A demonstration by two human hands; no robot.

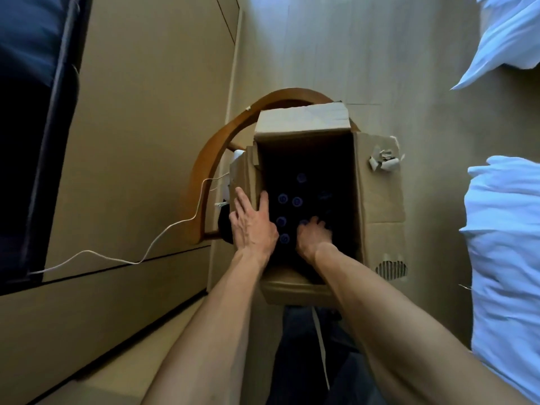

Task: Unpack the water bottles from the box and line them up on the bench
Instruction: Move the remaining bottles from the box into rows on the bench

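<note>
Down at the frame's centre, an open cardboard box sits on a wooden chair, bottles standing upright in its dark interior. Left hand rests on the box's left flap, fingers straight and spread. Right hand reaches inside, fingers curled over a bottle cap.

One open cardboard box, five visible bottle caps inside, two hands, one wooden chair
</note>
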